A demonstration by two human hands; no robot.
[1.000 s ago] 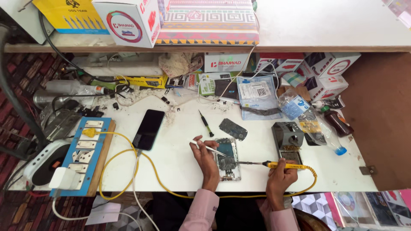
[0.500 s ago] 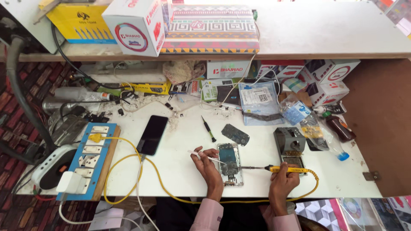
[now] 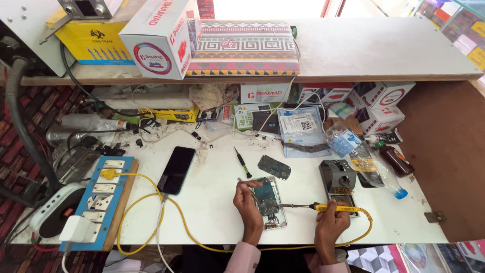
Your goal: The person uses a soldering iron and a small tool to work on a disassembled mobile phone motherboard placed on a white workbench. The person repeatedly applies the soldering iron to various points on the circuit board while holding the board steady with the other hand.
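Head view: opened phone (image 3: 270,202) flat on white desk (image 3: 212,202), long axis front-to-back. Left hand (image 3: 248,206) alongside, fingers pinching thin wire over board. Right hand (image 3: 328,225) clenched on yellow soldering iron (image 3: 323,207) (tip leftward, at phone edge).

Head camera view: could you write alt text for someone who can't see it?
A person's right hand holds a yellow-handled soldering iron to an opened phone on a white workbench, while the left hand steadies it. A black phone, screwdriver and blue switchboard lie left.
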